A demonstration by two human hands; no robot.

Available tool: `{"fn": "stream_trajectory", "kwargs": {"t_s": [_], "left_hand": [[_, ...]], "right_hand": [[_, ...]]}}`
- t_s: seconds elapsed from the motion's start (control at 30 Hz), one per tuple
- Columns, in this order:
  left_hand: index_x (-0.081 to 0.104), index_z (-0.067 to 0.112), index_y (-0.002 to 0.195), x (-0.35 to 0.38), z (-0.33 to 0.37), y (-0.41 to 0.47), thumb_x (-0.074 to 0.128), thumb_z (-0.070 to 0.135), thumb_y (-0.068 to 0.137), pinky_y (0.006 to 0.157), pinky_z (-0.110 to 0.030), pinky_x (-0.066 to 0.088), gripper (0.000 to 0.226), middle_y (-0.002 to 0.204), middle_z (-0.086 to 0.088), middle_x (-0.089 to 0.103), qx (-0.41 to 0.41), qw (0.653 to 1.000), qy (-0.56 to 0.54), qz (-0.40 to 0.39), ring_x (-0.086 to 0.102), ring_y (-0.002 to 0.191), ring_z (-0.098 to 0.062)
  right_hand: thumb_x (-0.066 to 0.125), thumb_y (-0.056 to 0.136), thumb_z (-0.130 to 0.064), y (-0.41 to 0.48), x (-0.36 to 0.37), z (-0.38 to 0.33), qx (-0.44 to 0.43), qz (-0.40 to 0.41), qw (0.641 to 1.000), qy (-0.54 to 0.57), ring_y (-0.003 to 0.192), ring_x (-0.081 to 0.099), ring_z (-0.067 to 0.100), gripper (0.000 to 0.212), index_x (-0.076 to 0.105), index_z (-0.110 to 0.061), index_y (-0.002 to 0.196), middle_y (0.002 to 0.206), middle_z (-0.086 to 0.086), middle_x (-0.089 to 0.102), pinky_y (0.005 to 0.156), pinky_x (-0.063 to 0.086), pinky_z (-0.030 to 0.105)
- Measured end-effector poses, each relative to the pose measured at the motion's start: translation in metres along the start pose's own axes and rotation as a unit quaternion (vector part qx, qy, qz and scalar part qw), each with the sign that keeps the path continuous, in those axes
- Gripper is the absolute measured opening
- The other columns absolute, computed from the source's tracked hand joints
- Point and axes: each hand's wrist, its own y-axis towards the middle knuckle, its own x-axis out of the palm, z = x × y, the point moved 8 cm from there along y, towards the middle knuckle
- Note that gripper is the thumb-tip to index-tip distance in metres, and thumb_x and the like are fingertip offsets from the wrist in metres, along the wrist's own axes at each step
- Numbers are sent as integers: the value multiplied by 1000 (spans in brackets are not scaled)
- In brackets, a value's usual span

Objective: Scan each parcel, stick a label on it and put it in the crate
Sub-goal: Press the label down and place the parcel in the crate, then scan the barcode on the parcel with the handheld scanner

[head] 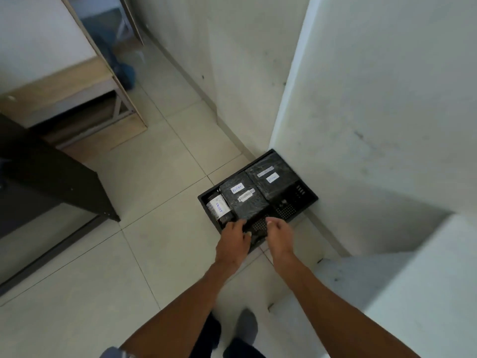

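A black plastic crate (308,197) sits on the tiled floor against a white wall corner. Inside lie three black-wrapped parcels with white labels: a large one (277,188) at the far end, a middle one (246,206) and a small roll-shaped one (219,208) at the left end. My left hand (233,236) and my right hand (280,235) are both at the crate's near wall, fingers curled over its rim, a hand's width apart. The rim under the fingers is hidden.
A dark cabinet (51,177) stands at the left, with a wooden shelf unit (77,99) behind it. A blue bag (126,73) lies farther back. A white pillar (361,99) and a low white ledge (413,280) close off the right. My feet (247,329) are below.
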Motion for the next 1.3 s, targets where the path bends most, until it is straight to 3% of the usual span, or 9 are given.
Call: {"fn": "stream_trajectory", "kwargs": {"t_s": [0.07,0.13,0.2,0.27,0.33,0.5,1.0,1.17,1.3], "left_hand": [[51,17,137,-3,36,-34,50,28,101,101,-41,46,38,134,-6,50,28,999,-14,-8,49,123,-21],[52,17,134,-2,66,-69,50,29,101,102,-39,46,36,132,-5,52,57,998,-33,-24,52,119,-19],[54,18,132,0,94,-104,51,29,100,100,-38,47,34,128,-3,53,90,995,-25,-36,53,116,-17],[54,17,132,8,118,-138,51,29,100,97,-36,48,34,126,-3,55,123,991,-9,-50,54,114,-17],[54,15,132,21,138,-170,51,28,101,98,-37,48,34,127,-5,55,148,987,-4,-64,56,113,-18],[59,13,126,74,182,-252,51,26,100,99,-34,45,30,124,-5,59,215,973,26,-78,57,114,-21],[63,24,117,321,335,-503,55,29,98,85,-23,45,21,112,5,64,365,888,53,-276,60,102,-9],[61,26,113,391,378,-545,54,28,98,78,-20,41,17,114,6,63,353,885,70,-295,57,102,-8],[60,21,115,418,422,-554,53,23,98,86,-30,50,19,119,-3,65,325,909,64,-255,59,103,-17]], "right_hand": [[48,98,-11,-36,-38,-12,-35,4,999,-13,76,57,6,22,67,-16,109,97,-2,67,64,47,14],[48,100,-14,-73,-74,-16,-57,11,998,-16,76,56,0,21,66,-20,108,95,-8,65,57,44,7],[48,101,-15,-109,-107,-12,-69,8,997,-18,86,61,7,21,66,-18,110,103,-2,67,70,50,15],[47,100,-15,-143,-140,-3,-73,11,997,-16,100,62,16,23,67,-15,112,109,2,68,91,53,34],[46,99,-13,-175,-176,11,-84,19,996,-4,106,61,21,24,67,-12,112,112,3,68,99,50,43],[44,99,-10,-248,-281,66,-80,83,992,45,106,62,23,26,67,-13,108,111,3,68,100,50,45],[43,97,-8,-410,-599,263,8,299,938,174,99,62,22,26,66,-14,107,107,6,69,94,52,42],[43,98,-11,-427,-674,321,32,323,925,197,96,61,19,24,64,-14,110,109,6,69,89,52,40],[44,99,-14,-421,-727,333,31,305,932,195,96,62,20,22,63,-15,110,109,6,68,83,51,36]]}}
